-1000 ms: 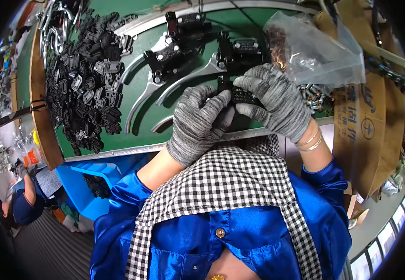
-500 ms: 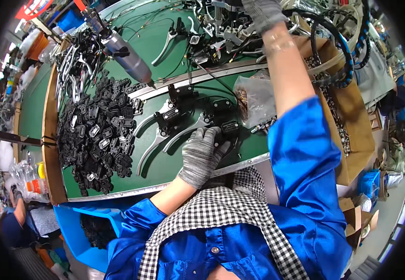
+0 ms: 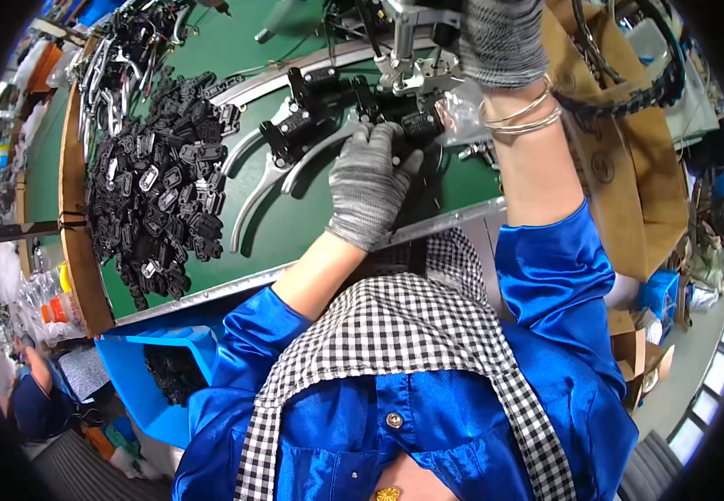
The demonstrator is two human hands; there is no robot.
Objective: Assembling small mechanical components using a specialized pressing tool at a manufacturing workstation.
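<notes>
My left hand [image 3: 370,185], in a grey knit glove, is closed round the black body of a brake lever [image 3: 322,155] with a curved silver blade. Two similar brake levers [image 3: 253,204] lie just left of it on the green tabletop. My right hand [image 3: 504,40], also gloved, is at the top edge beside a silver-and-black metal part [image 3: 429,77]. Its fingers curl toward that part, partly cut off by the frame; the part's kind is unclear. A clear plastic bag [image 3: 460,118] lies below it.
A big heap of small black plastic parts [image 3: 162,184] covers the table's left side, by a wooden edge board [image 3: 74,209]. Silver levers [image 3: 128,71] lie behind it. A blue bin [image 3: 153,409] stands below. Cardboard [image 3: 629,167] and a thick black cable [image 3: 629,108] are right.
The whole view has shifted, so the table sits higher. My right hand has come nearer with the silver-and-black part beside it. My left hand stays on the brake lever. The hanging screwdriver has mostly left view.
</notes>
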